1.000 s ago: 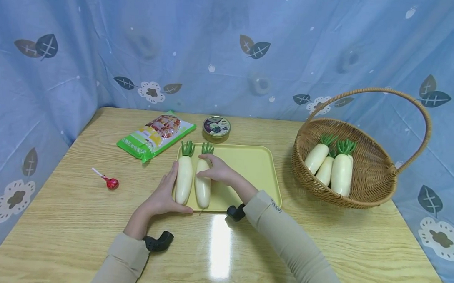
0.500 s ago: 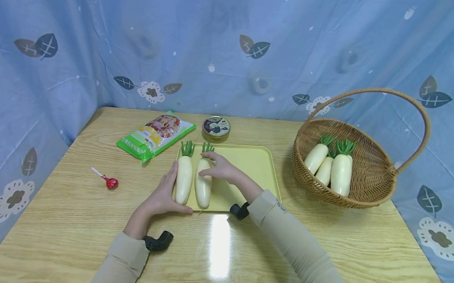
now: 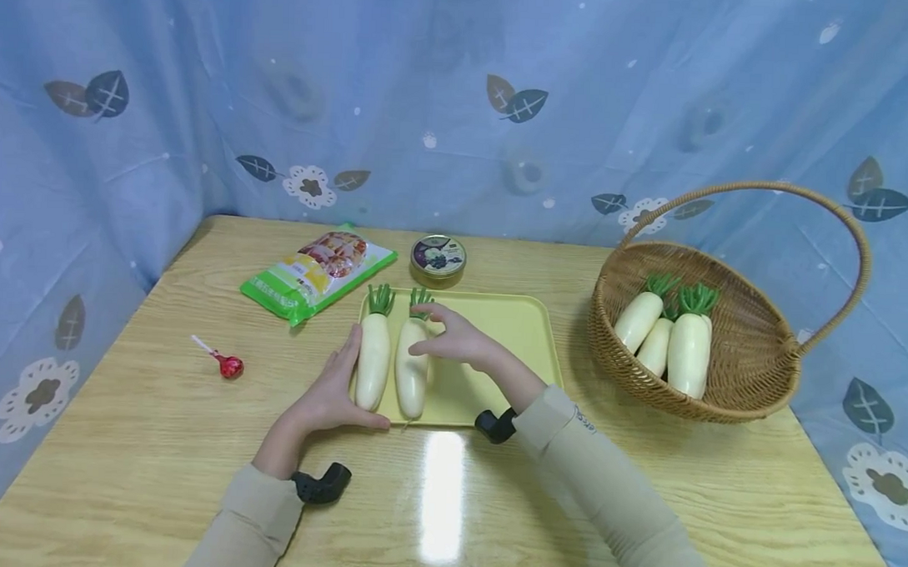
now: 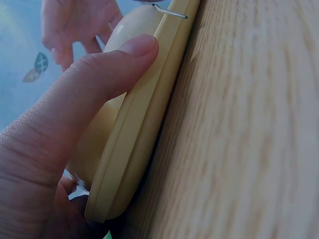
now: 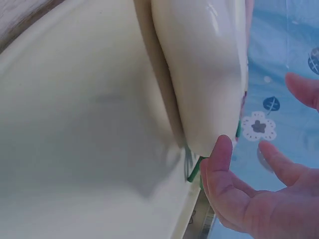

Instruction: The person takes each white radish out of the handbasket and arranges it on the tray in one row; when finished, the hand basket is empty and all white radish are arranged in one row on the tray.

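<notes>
2 smooth, glossy white radishes (image 3: 412,374) lie side by side on a yellow tray (image 3: 497,343) at the middle of the table (image 3: 148,440). Both are long and rounded, their stubby green tops toward the table's far edge, their tapered ends toward the near edge; 1 thin root tip pokes over the tray's near rim. The tray is a shallow rectangle with rounded corners and a low, ridged wall.

The left hand (image 3: 335,394) is spread around the tray corner closest to the table's near left corner: fingers straight along the side, beside 1 radish, thumb along the near rim. The right hand (image 3: 463,340) is released, fingers parted and lightly bent around the upper part of the other radish; whether a fingertip touches it, I cannot tell.

By the table's right edge sits a woven wicker basket (image 3: 753,327) with a tall arched handle, holding at least 3 more radishes (image 3: 689,354). Near the far edge stand a squat round tin (image 3: 437,262) and, toward the far left corner, a shiny green-and-clear plastic bag (image 3: 319,275). A lollipop (image 3: 230,367) in crinkled red wrapping lies toward the left edge. Folded blue cloth (image 3: 401,65) hangs beyond the table.
</notes>
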The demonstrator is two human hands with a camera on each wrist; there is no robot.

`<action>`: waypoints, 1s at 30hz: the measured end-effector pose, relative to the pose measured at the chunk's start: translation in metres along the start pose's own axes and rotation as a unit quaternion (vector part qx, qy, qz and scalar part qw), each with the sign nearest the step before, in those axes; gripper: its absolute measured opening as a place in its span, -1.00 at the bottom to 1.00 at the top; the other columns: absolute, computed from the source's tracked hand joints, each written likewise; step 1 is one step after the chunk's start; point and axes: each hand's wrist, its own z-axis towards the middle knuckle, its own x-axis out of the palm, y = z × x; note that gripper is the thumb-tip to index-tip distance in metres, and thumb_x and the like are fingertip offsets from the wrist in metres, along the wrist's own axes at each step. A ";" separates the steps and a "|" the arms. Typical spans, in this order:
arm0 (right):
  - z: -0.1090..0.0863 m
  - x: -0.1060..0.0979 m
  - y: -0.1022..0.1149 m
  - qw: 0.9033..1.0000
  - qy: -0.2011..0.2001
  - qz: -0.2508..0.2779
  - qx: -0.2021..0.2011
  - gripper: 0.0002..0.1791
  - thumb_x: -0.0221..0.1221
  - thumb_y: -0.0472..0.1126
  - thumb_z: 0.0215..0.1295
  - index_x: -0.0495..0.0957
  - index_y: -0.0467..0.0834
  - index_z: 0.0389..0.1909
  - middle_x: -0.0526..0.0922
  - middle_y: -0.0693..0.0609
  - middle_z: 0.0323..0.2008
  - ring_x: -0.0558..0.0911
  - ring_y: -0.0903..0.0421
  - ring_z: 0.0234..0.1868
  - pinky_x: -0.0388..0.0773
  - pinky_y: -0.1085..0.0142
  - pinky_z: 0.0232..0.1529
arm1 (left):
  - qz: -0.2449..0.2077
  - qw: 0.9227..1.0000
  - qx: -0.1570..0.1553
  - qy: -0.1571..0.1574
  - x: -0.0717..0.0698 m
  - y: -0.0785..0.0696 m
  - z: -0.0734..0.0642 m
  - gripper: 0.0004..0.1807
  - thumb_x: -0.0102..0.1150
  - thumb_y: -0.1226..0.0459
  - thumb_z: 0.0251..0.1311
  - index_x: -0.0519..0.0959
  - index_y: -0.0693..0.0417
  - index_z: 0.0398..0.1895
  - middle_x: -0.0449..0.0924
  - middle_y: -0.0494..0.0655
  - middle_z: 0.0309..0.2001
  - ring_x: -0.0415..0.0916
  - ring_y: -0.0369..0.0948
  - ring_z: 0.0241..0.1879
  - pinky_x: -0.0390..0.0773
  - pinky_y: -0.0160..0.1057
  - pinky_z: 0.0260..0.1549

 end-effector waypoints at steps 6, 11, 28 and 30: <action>-0.008 -0.008 0.001 1.000 0.008 -0.004 -0.009 -0.23 0.23 -0.22 0.10 0.14 -0.08 0.35 0.05 -0.26 0.32 0.42 -0.16 0.08 0.46 0.12 -0.01 | 0.002 1.000 0.004 0.001 0.001 0.002 0.002 0.57 0.54 -0.10 -0.49 -0.47 0.17 0.40 -0.48 0.11 0.42 -0.42 -0.03 0.39 -0.40 0.05 0.30; -0.015 -0.013 0.005 1.000 0.010 -0.021 -0.017 -0.22 0.23 -0.21 0.11 0.12 -0.08 0.36 0.04 -0.27 0.33 0.35 -0.21 0.12 0.47 0.12 -0.04 | 0.003 1.000 0.002 0.003 0.001 0.003 0.001 0.57 0.53 -0.10 -0.49 -0.48 0.15 0.40 -0.49 0.09 0.42 -0.43 -0.04 0.39 -0.40 0.05 0.30; -0.050 -0.035 0.015 0.996 -0.014 -0.080 -0.042 -0.20 0.26 -0.16 0.11 0.10 -0.05 0.36 0.11 -0.19 0.32 0.34 -0.24 0.16 0.46 0.08 0.00 | -0.001 1.000 -0.007 0.002 -0.002 -0.003 0.000 0.58 0.56 -0.07 -0.51 -0.47 0.19 0.40 -0.48 0.12 0.42 -0.43 -0.02 0.39 -0.40 0.03 0.30; -0.054 -0.038 0.015 0.995 -0.016 -0.086 -0.045 -0.20 0.26 -0.15 0.11 0.10 -0.06 0.36 0.12 -0.20 0.31 0.34 -0.24 0.16 0.46 0.08 0.00 | -0.002 1.000 -0.007 0.002 -0.002 -0.003 0.000 0.58 0.56 -0.06 -0.51 -0.46 0.19 0.40 -0.49 0.12 0.42 -0.44 -0.02 0.39 -0.41 0.03 0.30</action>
